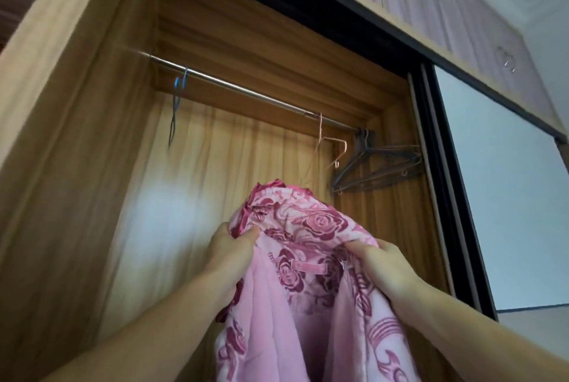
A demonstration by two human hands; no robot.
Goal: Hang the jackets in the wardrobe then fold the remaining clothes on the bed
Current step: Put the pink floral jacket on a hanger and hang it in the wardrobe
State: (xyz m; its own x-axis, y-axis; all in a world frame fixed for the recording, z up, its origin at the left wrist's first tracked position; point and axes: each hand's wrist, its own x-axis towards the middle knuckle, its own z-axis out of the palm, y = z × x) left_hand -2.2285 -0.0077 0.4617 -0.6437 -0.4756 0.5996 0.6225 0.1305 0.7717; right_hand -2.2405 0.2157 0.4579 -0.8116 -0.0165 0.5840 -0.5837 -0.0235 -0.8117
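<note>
Below the wardrobe rail [246, 91], your left hand [229, 247] and right hand [380, 261] both clutch the pink jacket [308, 274] at its collar. Soft, quilted, probably floppy: hold the shoulders. Pink hanger [331, 147] waits at one o'clock.

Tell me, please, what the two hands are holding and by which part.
Both hold the pink rose-print jacket by its collar end: the left hand grips the left side of the neck opening, the right hand the right side.
</note>
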